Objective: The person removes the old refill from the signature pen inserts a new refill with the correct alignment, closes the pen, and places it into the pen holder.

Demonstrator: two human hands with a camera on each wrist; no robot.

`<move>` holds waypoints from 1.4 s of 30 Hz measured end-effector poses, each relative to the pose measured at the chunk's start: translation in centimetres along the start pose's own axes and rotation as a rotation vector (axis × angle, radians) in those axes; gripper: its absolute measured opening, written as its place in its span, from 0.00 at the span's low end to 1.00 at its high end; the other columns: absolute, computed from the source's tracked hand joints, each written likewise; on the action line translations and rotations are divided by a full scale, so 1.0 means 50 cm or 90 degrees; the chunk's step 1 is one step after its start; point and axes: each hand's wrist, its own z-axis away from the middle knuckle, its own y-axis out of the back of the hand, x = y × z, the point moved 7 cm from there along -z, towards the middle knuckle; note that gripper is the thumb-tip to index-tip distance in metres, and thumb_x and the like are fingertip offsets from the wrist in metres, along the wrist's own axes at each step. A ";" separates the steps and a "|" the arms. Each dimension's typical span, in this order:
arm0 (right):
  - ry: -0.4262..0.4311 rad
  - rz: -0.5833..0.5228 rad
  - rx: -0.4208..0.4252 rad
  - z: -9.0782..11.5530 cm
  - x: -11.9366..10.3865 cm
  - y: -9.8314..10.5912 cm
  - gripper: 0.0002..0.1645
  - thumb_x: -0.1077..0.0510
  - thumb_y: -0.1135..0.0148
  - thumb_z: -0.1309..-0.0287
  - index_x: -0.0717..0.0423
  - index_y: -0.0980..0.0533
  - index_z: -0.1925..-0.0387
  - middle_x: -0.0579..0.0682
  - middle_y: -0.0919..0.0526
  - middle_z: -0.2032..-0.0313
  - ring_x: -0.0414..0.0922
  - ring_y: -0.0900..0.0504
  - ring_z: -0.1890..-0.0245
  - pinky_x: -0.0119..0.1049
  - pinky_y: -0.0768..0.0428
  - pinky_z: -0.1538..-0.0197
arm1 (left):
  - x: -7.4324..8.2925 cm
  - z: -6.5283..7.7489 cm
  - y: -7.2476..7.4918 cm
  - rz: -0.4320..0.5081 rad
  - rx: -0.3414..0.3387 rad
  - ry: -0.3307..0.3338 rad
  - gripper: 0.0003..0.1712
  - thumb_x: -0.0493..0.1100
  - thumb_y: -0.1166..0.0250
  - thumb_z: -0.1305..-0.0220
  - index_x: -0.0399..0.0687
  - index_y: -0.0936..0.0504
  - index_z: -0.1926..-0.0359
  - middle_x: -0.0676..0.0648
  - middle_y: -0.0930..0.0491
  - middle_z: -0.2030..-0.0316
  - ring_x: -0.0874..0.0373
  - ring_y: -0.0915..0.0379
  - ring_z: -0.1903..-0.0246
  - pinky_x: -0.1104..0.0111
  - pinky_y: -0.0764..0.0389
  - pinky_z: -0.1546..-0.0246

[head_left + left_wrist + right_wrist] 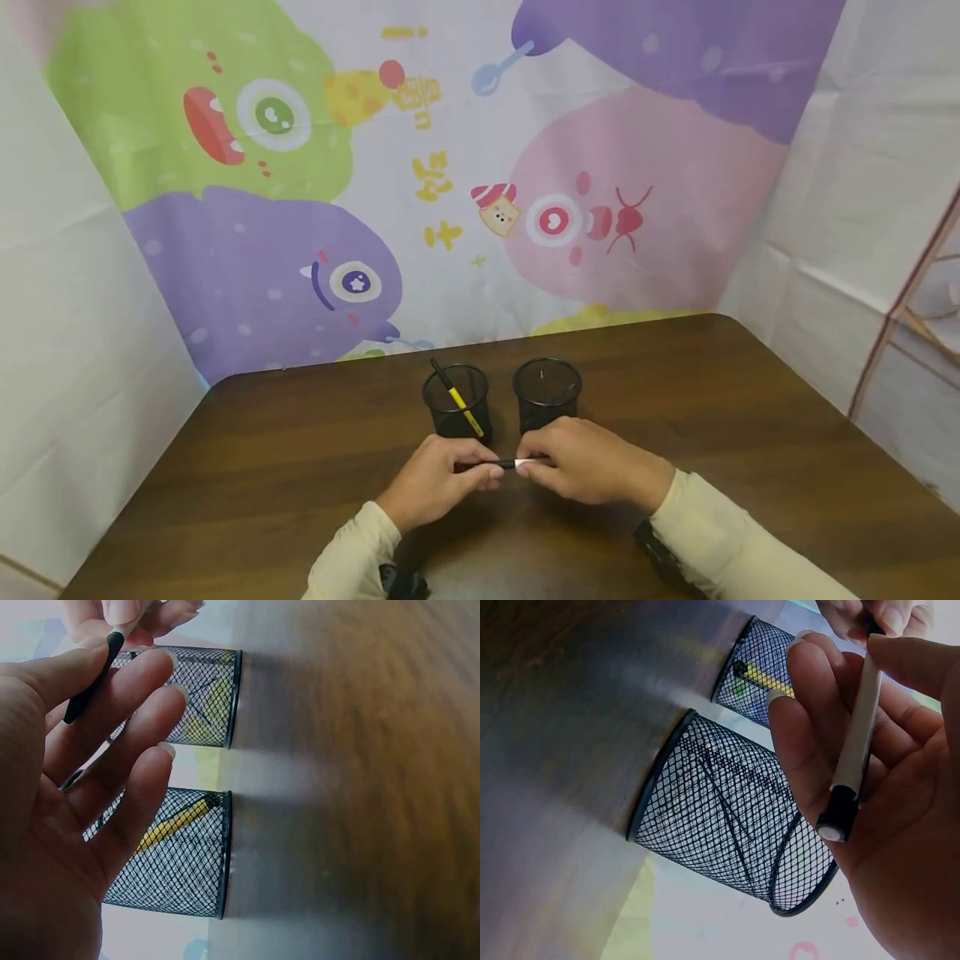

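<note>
A slim pen with a white barrel (861, 724) and a black cap (94, 679) lies level between my two hands, above the table. My left hand (441, 477) pinches the capped end between thumb and forefinger. With thumb and fingers, my right hand (592, 462) grips the white barrel; its black end piece (838, 814) points back toward that palm. Just beyond the hands stand two black mesh pen cups. The left cup (441, 422) holds a yellow pen with a black end (459, 402), leaning on the rim. Thin lines show inside the right cup (547, 414); I cannot tell what they are.
Both cups stand upright on a dark wooden table (262, 467), a small gap between them. A cloth backdrop (450, 292) with cartoon monsters rises behind the table's far edge. Pale cloth walls (810, 225) flank the table on both sides.
</note>
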 end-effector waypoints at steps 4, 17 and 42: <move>-0.013 -0.001 0.002 0.002 0.005 0.002 0.06 0.53 0.39 0.30 0.46 0.17 0.63 0.30 0.21 0.71 0.30 0.26 0.76 0.29 0.24 0.69 | -0.003 -0.002 -0.005 -0.015 -0.018 0.007 0.16 0.52 0.36 0.29 0.45 0.11 0.60 0.59 0.14 0.72 0.65 0.17 0.70 0.70 0.17 0.67; -0.025 0.028 0.015 -0.010 0.005 0.013 0.06 0.51 0.39 0.30 0.43 0.18 0.64 0.29 0.23 0.72 0.30 0.26 0.76 0.30 0.24 0.70 | 0.000 -0.005 0.021 -0.081 0.012 0.012 0.17 0.54 0.39 0.27 0.48 0.11 0.61 0.63 0.16 0.75 0.67 0.19 0.71 0.69 0.20 0.69; -0.017 0.017 0.019 0.000 0.002 0.006 0.06 0.52 0.38 0.31 0.43 0.17 0.64 0.29 0.22 0.71 0.30 0.25 0.76 0.30 0.24 0.70 | -0.016 0.010 0.012 0.019 0.006 0.041 0.11 0.49 0.34 0.31 0.48 0.15 0.54 0.54 0.14 0.70 0.59 0.17 0.71 0.66 0.17 0.66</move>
